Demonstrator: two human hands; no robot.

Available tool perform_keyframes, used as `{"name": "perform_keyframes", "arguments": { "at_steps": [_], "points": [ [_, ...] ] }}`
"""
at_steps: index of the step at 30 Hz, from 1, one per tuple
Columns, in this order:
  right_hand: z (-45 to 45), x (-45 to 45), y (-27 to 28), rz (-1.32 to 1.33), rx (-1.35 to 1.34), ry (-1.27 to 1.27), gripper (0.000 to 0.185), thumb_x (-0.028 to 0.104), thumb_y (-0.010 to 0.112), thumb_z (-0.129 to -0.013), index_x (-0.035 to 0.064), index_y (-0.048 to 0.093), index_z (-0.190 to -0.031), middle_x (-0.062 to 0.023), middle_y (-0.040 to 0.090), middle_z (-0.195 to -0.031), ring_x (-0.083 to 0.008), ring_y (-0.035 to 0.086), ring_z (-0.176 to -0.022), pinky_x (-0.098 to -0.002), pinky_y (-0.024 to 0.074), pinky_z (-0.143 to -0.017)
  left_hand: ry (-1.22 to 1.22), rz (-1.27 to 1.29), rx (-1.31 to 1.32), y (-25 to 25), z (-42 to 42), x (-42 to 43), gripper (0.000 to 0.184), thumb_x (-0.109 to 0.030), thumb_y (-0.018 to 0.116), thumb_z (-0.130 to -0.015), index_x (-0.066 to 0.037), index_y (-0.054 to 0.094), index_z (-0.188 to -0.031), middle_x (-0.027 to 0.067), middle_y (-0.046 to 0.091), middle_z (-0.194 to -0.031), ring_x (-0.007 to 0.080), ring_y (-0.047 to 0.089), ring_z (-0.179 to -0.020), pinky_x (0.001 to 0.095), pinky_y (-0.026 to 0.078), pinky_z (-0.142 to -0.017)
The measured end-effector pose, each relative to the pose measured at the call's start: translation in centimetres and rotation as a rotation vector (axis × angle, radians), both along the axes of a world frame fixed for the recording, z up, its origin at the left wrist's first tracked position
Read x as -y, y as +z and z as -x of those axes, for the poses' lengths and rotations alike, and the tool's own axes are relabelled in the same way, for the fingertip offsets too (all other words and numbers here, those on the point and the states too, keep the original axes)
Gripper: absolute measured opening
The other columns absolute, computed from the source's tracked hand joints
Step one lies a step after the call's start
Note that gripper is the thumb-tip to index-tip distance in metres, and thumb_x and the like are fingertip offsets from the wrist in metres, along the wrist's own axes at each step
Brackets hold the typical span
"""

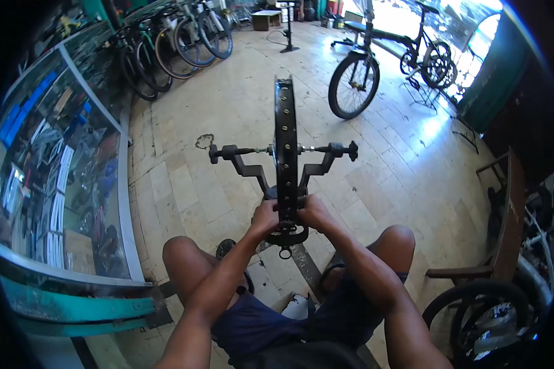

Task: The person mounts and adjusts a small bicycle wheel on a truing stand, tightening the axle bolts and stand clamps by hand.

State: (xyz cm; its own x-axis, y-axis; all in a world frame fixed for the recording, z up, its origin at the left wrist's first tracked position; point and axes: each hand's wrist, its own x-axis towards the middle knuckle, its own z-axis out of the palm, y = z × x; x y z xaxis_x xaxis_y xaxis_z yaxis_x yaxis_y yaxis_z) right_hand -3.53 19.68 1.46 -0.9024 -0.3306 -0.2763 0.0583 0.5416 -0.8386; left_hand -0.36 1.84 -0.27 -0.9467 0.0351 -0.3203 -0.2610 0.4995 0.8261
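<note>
"Two bare arms reach up to the wheel rim [286,123], don't they?"

"They do. We see both elbows out to the sides, below the rim, and the forearms slanting inwards until the hands meet at its lower part, one on each flank."

"How do we find the left hand [266,217]?"

"Close against the rim's left side, back of the hand towards us, fingers bent inwards. The fingertips are hidden, so we cannot tell how tight that grip is, or whether it has the rim or a part of the stand [249,170]."

"And the right hand [314,212]?"

"Much the same on the rim's right side, knuckles bent in. We cannot tell what that grip holds either, nor how far it is closed."

"Where does the rim itself sit?"

"Upright and edge-on to us, between the two side brackets of the black stand. Just under its lower end we can pick out a small metal ring [285,253]."

"And further off?"

"Beyond the rim to its right, we have a bicycle [395,39]; well to its left, a glass case [91,88]."
</note>
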Motion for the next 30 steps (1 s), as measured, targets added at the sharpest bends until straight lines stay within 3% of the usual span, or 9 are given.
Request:
{"name": "perform_keyframes", "arguments": {
  "at_steps": [4, 6, 10, 16, 18, 19, 26, 27, 30],
  "points": [
    [0.4, 0.1, -1.1, 0.127, 0.142, -0.111, 0.024, 0.018, 0.08, -0.082, -0.0028, 0.076, -0.093, -0.0147, 0.075, -0.079, -0.0237, 0.074, -0.07, -0.0374, 0.0572, -0.068, 0.127, -0.023, 0.068, 1.5, -0.8, -0.2, 0.045, -0.04, 0.077, -0.081, 0.002, 0.076, -0.098, 0.0169, 0.075, -0.082, 0.0266, 0.075, -0.076, 0.0393, 0.056, -0.069],
    [0.7, 0.2, -1.5, 0.077, 0.067, -0.142, 0.022, 0.014, 0.083, -0.08, -0.003, 0.076, -0.092, -0.0145, 0.074, -0.075, -0.0217, 0.073, -0.065, -0.0361, 0.0571, -0.064, 0.125, 0.112, -0.059, 1.8, -0.7, 0.0, 0.043, -0.038, 0.078, -0.081, 0.003, 0.076, -0.093, 0.018, 0.075, -0.08, 0.0278, 0.075, -0.077, 0.0407, 0.055, -0.068],
    [1.8, 0.1, -3.6, 0.129, 0.17, -0.094, 0.025, 0.018, 0.086, -0.08, -0.0012, 0.077, -0.092, -0.0139, 0.073, -0.07, -0.0222, 0.072, -0.062, -0.0368, 0.0566, -0.063, 0.117, 0.035, -0.147, 0.7, -0.6, 0.3, 0.045, -0.04, 0.082, -0.08, 0.004, 0.076, -0.091, 0.0191, 0.074, -0.079, 0.0274, 0.075, -0.077, 0.0409, 0.054, -0.067],
    [1.8, -0.2, -4.2, 0.048, -0.027, 0.015, 0.025, 0.02, 0.082, -0.082, -0.0005, 0.077, -0.096, -0.0202, 0.074, -0.083, -0.0302, 0.074, -0.077, -0.0394, 0.0569, -0.072, 0.013, 0.051, -0.196, 1.0, -0.1, 1.1, 0.043, -0.039, 0.079, -0.084, 0.003, 0.076, -0.092, 0.0148, 0.074, -0.079, 0.0218, 0.072, -0.07, 0.0386, 0.053, -0.062],
    [1.6, -0.7, -3.6, 0.071, -0.018, 0.019, 0.027, 0.022, 0.082, -0.082, 0.0002, 0.077, -0.097, -0.02, 0.074, -0.084, -0.0296, 0.074, -0.079, -0.0391, 0.057, -0.073, 0.0, -0.169, 0.076, 2.6, -0.2, 1.6, 0.036, -0.035, 0.07, -0.091, 0.001, 0.075, -0.094, 0.0083, 0.071, -0.075, 0.0169, 0.067, -0.062, 0.0327, 0.049, -0.054],
    [2.0, -1.1, -3.7, 0.216, 0.211, -0.012, 0.03, 0.024, 0.082, -0.081, -0.0001, 0.077, -0.098, -0.0199, 0.075, -0.087, -0.0296, 0.074, -0.081, -0.0389, 0.057, -0.075, -0.007, -0.31, 0.171, 2.8, -0.6, 1.9, 0.033, -0.032, 0.063, -0.095, -0.002, 0.073, -0.099, 0.0042, 0.067, -0.073, 0.0129, 0.063, -0.057, 0.0269, 0.046, -0.049],
    [0.1, -0.2, -2.8, -0.008, -0.162, -0.006, 0.031, 0.025, 0.082, -0.08, -0.0015, 0.077, -0.096, -0.0248, 0.074, -0.09, -0.0371, 0.073, -0.087, -0.043, 0.0567, -0.081, 0.108, -0.499, 0.235, 2.4, -1.0, 1.2, 0.03, -0.026, 0.065, -0.094, 0.0, 0.073, -0.107, 0.0048, 0.071, -0.084, 0.0133, 0.066, -0.064, 0.0281, 0.051, -0.054],
    [0.2, 0.1, -3.2, 0.005, -0.136, -0.042, 0.032, 0.026, 0.082, -0.079, -0.002, 0.076, -0.095, -0.0265, 0.072, -0.091, -0.0411, 0.072, -0.091, -0.0448, 0.0559, -0.083, 0.119, -0.627, 0.083, 1.0, -0.9, 0.5, 0.025, -0.019, 0.067, -0.094, 0.0, 0.074, -0.11, 0.0049, 0.073, -0.089, 0.0143, 0.068, -0.066, 0.0278, 0.052, -0.057],
    [-0.4, 0.2, -1.9, 0.018, -0.119, -0.067, 0.032, 0.025, 0.082, -0.079, -0.0024, 0.076, -0.094, -0.0268, 0.072, -0.091, -0.0414, 0.071, -0.091, -0.0449, 0.0557, -0.083, 0.162, -0.653, 0.171, 0.0, -0.7, 0.5, 0.019, -0.016, 0.071, -0.093, 0.0, 0.074, -0.104, 0.0056, 0.073, -0.088, 0.0141, 0.068, -0.067, 0.0269, 0.051, -0.057]
  ]
}}
